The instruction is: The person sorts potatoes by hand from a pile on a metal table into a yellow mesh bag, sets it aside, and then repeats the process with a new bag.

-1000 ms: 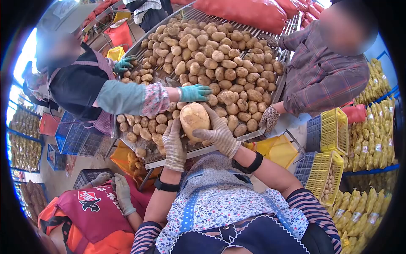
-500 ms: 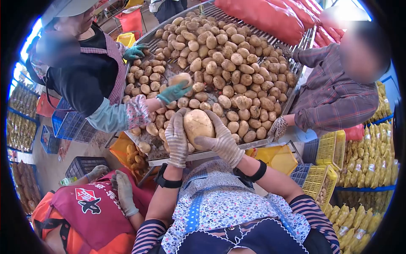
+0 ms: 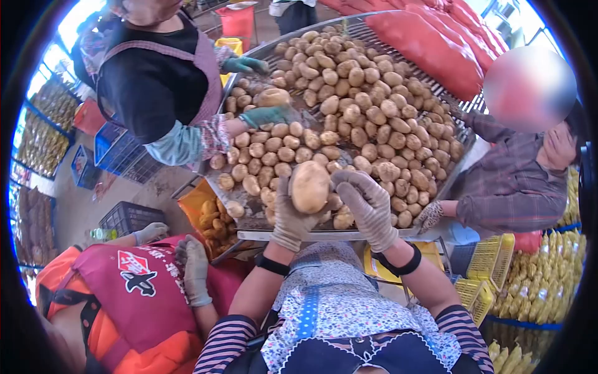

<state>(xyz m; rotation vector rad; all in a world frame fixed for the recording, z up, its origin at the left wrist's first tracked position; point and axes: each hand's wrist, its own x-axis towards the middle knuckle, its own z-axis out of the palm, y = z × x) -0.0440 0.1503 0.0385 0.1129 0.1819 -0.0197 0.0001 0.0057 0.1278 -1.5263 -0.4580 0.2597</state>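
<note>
A large pale potato is held upright in my left hand, which wears a striped, soiled glove. My right hand, gloved the same way, is raised just right of that potato with its fingers curled together. A small gap lies between the right fingertips and the potato, and whether they pinch anything is too small to tell. Both hands are above the near edge of a metal sorting table. Beyond them a large heap of brown potatoes covers much of the slatted top.
A co-worker in green gloves handles potatoes at the left. Another in plaid stands at the right. A person in a maroon apron is near left. Red sacks, yellow crates and an orange bag of potatoes surround the table.
My right hand has come off the large potato and curled its fingers; my left hand keeps hold of it. The view has shifted, and the green-gloved co-worker's potato is lower over the table.
</note>
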